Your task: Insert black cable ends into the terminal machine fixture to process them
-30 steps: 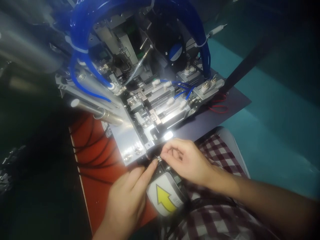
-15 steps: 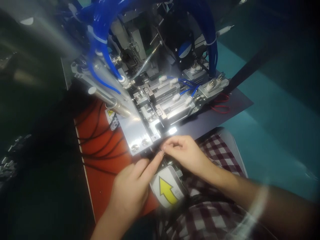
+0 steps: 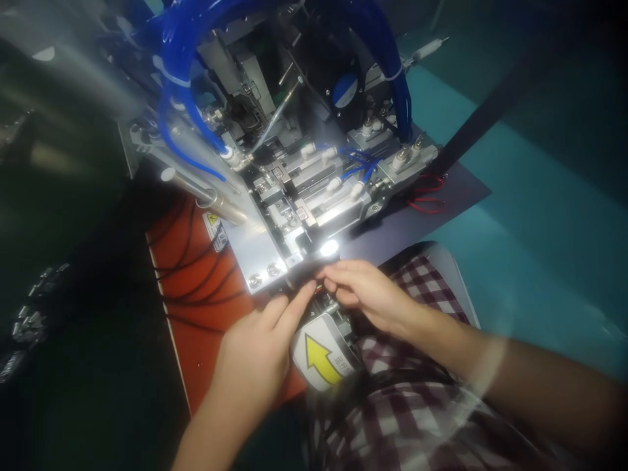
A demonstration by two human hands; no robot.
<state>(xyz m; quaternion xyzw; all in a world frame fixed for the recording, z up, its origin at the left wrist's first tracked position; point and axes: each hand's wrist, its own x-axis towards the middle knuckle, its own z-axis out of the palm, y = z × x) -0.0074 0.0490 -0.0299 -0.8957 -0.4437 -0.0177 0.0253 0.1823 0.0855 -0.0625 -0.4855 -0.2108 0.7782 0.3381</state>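
At the front edge of a metal machine [image 3: 294,222], both hands work close together. My right hand [image 3: 366,291] is closed in a pinch, its fingertips just below a bright light [image 3: 329,248]. Whatever lies between those fingertips is too small to name. My left hand [image 3: 255,343] reaches in from below, one finger stretched toward the right fingertips and the others curled under the metal plate [image 3: 252,258]. What the left fingers grip is hidden. Between the hands, small metal parts [image 3: 324,304] show above a white cover with a yellow arrow [image 3: 321,360].
Thick blue tubes [image 3: 176,59] arch over the machine. Black cables [image 3: 196,297] cross an orange-red board [image 3: 196,347] at left. Red wires [image 3: 426,196] lie at the right side. A checkered garment [image 3: 407,425] covers the lap, close below the machine.
The view has shifted slightly, so the machine sits farther left and higher. My right fingertips have drawn a little apart from the left finger, and small parts now show between them.
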